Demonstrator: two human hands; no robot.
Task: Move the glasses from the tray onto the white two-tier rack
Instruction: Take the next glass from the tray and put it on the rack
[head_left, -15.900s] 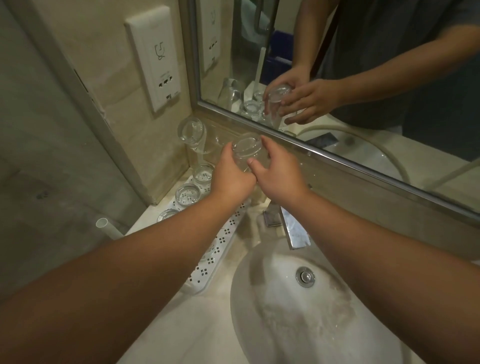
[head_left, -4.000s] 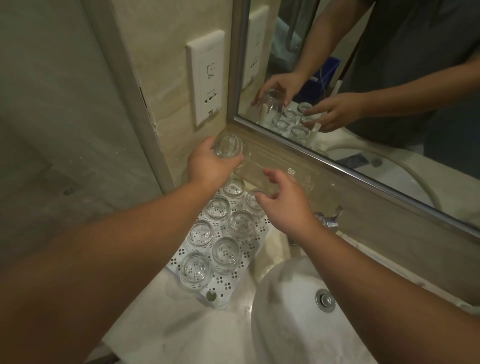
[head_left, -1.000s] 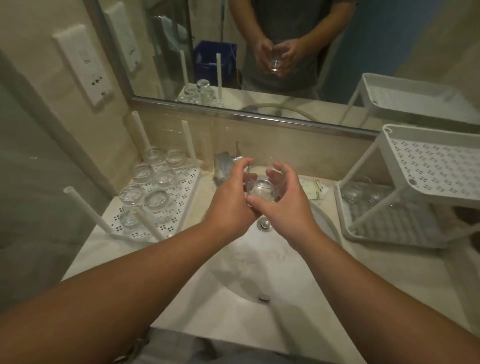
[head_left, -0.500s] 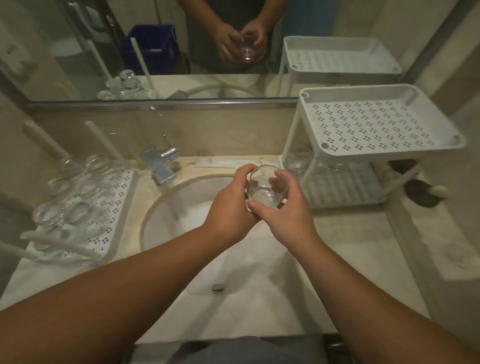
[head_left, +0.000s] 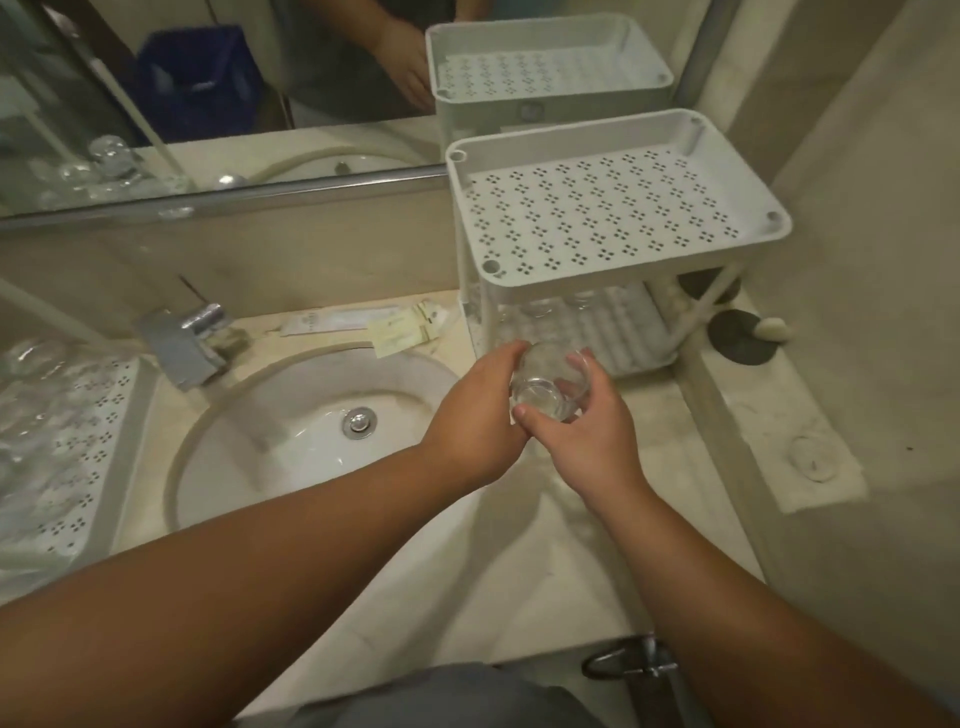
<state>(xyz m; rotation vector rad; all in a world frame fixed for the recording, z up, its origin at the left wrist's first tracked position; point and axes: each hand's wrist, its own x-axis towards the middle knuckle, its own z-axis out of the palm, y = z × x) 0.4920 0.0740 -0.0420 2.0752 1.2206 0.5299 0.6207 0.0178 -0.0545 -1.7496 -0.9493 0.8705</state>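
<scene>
A clear drinking glass (head_left: 546, 384) is held between both hands just in front of the lower tier of the white two-tier rack (head_left: 618, 208). My left hand (head_left: 475, 421) grips its left side and my right hand (head_left: 592, 431) curls round its right side and base. The rack's perforated top tier holds nothing; a few glasses (head_left: 540, 317) stand blurred on the lower tier. The white perforated tray (head_left: 88, 447) lies at the far left with several glasses (head_left: 26, 358) on it, smeared by motion.
A round white sink (head_left: 311, 431) with a metal drain and a chrome tap (head_left: 182, 338) sits between tray and rack. Paper sachets (head_left: 395, 332) lie behind the sink. A mirror runs along the back wall. Dark stones (head_left: 740, 343) lie right of the rack.
Both hands have carried the glass to the right, from over the sink to the front of the rack's lower tier. The view has swung right with them.
</scene>
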